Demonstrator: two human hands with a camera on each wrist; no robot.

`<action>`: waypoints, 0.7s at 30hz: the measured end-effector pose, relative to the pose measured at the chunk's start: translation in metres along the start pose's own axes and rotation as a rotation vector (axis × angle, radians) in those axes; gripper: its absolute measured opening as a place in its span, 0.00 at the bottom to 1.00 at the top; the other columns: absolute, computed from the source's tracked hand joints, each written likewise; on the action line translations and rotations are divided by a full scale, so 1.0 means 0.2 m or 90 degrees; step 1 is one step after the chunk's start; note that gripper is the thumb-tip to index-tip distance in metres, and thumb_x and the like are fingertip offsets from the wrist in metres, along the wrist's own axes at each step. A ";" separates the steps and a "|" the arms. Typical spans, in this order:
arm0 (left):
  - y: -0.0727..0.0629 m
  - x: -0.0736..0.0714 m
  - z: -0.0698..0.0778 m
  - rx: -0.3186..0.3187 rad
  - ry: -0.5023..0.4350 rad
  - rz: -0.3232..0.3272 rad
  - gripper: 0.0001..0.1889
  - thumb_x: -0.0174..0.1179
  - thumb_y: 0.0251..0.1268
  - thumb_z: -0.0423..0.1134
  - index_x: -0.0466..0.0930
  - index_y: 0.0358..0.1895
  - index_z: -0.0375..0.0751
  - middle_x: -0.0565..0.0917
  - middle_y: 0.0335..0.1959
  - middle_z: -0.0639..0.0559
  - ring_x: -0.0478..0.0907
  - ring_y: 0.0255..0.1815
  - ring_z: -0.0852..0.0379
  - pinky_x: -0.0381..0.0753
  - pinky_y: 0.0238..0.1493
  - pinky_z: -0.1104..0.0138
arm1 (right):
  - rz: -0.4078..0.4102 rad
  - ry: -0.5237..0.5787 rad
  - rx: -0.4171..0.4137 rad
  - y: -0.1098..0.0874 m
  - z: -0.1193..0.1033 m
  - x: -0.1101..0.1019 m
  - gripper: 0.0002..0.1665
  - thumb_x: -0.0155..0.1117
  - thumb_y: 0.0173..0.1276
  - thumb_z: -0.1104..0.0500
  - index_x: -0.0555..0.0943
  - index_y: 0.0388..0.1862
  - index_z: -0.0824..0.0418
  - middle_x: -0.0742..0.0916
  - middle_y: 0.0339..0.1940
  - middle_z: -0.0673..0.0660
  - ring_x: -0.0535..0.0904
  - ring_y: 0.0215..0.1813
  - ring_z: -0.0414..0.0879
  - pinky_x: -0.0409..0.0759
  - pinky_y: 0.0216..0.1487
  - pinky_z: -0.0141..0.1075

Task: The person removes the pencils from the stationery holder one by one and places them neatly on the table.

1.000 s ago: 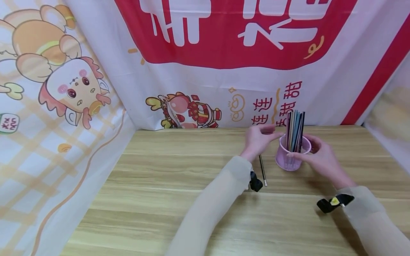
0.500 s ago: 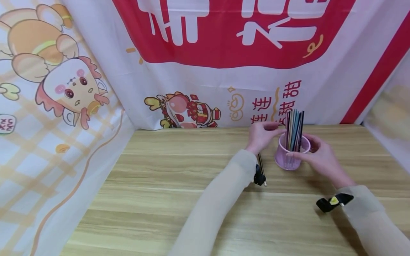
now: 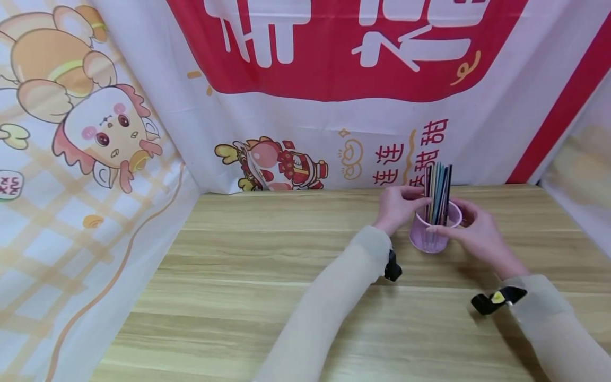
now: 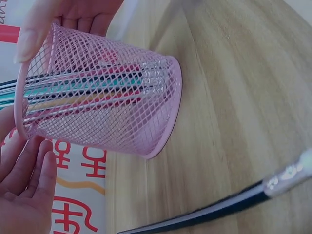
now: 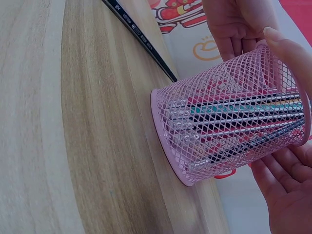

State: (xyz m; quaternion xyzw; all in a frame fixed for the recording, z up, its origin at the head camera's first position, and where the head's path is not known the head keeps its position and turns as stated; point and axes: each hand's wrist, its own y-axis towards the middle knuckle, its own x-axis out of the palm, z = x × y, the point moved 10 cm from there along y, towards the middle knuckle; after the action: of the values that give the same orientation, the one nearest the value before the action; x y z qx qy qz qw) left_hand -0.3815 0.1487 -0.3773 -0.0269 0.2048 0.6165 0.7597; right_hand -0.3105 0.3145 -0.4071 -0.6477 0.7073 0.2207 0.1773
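A pink mesh pencil cup (image 3: 421,236) stands upright on the table, holding several pencils (image 3: 440,185) with their eraser ends down. My right hand (image 3: 483,233) grips the cup's rim from the right, thumb on the near side and fingers behind. At the left side of the bundle, my left hand (image 3: 396,207) pinches a pencil between thumb and index finger just above the rim. Its other fingers curl loosely beside the cup in the left wrist view. A loose black pencil (image 5: 141,40) lies on the table left of the cup; my left arm hides it in the head view.
The wood-grain table (image 3: 248,254) runs back to a white and red printed cloth (image 3: 329,74). Another patterned cloth (image 3: 71,254) hangs along the left side. Black wrist cameras stick out beneath both sleeves.
My left hand has moved right, from beside the cup to the pencils, and its arm now covers the loose pencil. My right hand stays on the cup.
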 end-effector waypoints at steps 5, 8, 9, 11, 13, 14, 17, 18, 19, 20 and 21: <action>0.00 0.01 0.01 0.002 0.010 0.016 0.15 0.76 0.59 0.38 0.89 0.50 0.47 0.89 0.39 0.61 0.80 0.34 0.75 0.80 0.39 0.82 | -0.001 0.002 -0.001 0.00 0.00 0.00 0.60 0.78 0.59 0.39 0.59 0.81 0.62 0.72 0.73 0.68 0.70 0.68 0.63 0.69 0.68 0.62; 0.00 0.01 0.00 -0.013 0.009 0.030 0.16 0.76 0.58 0.37 0.89 0.50 0.48 0.88 0.37 0.63 0.80 0.34 0.75 0.80 0.39 0.82 | 0.001 -0.001 -0.004 0.00 0.00 0.00 0.60 0.78 0.59 0.38 0.60 0.80 0.62 0.73 0.73 0.68 0.71 0.68 0.62 0.70 0.68 0.61; 0.00 0.01 0.00 -0.018 0.008 0.033 0.16 0.76 0.58 0.36 0.89 0.51 0.48 0.88 0.36 0.64 0.80 0.34 0.75 0.80 0.39 0.82 | 0.002 -0.003 -0.006 0.00 0.00 0.00 0.60 0.78 0.59 0.38 0.60 0.80 0.62 0.73 0.72 0.68 0.71 0.67 0.61 0.70 0.68 0.61; 0.00 0.01 -0.01 -0.026 -0.001 0.041 0.16 0.76 0.58 0.35 0.89 0.51 0.49 0.88 0.35 0.64 0.80 0.34 0.74 0.81 0.39 0.81 | 0.001 -0.004 -0.007 0.00 0.00 0.00 0.60 0.78 0.59 0.38 0.60 0.80 0.62 0.73 0.72 0.68 0.72 0.67 0.61 0.70 0.67 0.61; 0.00 0.01 -0.01 -0.032 -0.014 0.045 0.17 0.76 0.58 0.34 0.89 0.51 0.50 0.88 0.35 0.65 0.80 0.34 0.74 0.81 0.40 0.80 | -0.002 -0.004 -0.006 0.00 0.00 0.00 0.60 0.78 0.59 0.38 0.60 0.80 0.62 0.73 0.72 0.68 0.71 0.67 0.61 0.70 0.67 0.61; 0.00 0.01 -0.01 -0.032 -0.018 0.047 0.17 0.75 0.59 0.34 0.89 0.51 0.50 0.88 0.35 0.65 0.80 0.35 0.74 0.81 0.41 0.80 | -0.002 -0.005 -0.007 0.00 0.00 0.00 0.60 0.78 0.59 0.38 0.60 0.80 0.62 0.73 0.72 0.68 0.72 0.66 0.61 0.71 0.67 0.60; -0.01 0.00 0.00 -0.028 -0.032 0.052 0.17 0.75 0.59 0.33 0.88 0.52 0.49 0.88 0.36 0.65 0.80 0.35 0.74 0.81 0.41 0.80 | 0.001 -0.008 -0.012 0.00 0.00 0.00 0.59 0.78 0.59 0.39 0.61 0.80 0.62 0.74 0.71 0.67 0.72 0.66 0.61 0.73 0.66 0.56; -0.01 0.00 0.00 -0.025 -0.033 0.053 0.17 0.75 0.59 0.33 0.88 0.52 0.49 0.88 0.36 0.65 0.80 0.35 0.74 0.81 0.42 0.80 | 0.002 -0.007 -0.014 0.00 0.00 0.00 0.58 0.79 0.60 0.40 0.61 0.80 0.62 0.74 0.71 0.68 0.73 0.66 0.61 0.74 0.65 0.56; 0.00 0.00 0.00 -0.021 -0.037 0.054 0.17 0.74 0.59 0.33 0.88 0.52 0.48 0.88 0.36 0.64 0.80 0.35 0.74 0.81 0.41 0.80 | 0.004 -0.011 -0.014 0.00 0.00 0.00 0.58 0.79 0.60 0.40 0.61 0.79 0.62 0.74 0.71 0.67 0.73 0.66 0.60 0.75 0.65 0.52; 0.00 0.00 0.00 -0.017 -0.038 0.055 0.17 0.74 0.59 0.32 0.88 0.52 0.47 0.88 0.37 0.64 0.80 0.35 0.74 0.81 0.42 0.81 | 0.005 -0.012 -0.016 0.00 0.00 0.00 0.57 0.79 0.60 0.41 0.61 0.80 0.62 0.74 0.71 0.67 0.73 0.65 0.61 0.76 0.64 0.52; 0.00 -0.01 0.00 -0.014 -0.042 0.056 0.17 0.74 0.59 0.32 0.88 0.52 0.47 0.88 0.37 0.64 0.80 0.35 0.74 0.81 0.41 0.81 | 0.005 -0.011 -0.018 0.00 0.00 0.00 0.57 0.79 0.60 0.41 0.61 0.80 0.62 0.74 0.71 0.68 0.73 0.66 0.61 0.76 0.64 0.53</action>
State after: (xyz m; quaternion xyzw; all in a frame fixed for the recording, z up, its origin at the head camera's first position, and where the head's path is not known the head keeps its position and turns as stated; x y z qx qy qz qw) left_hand -0.3809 0.1477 -0.3765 -0.0059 0.1736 0.6524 0.7377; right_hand -0.3113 0.3151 -0.4069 -0.6453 0.7052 0.2370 0.1733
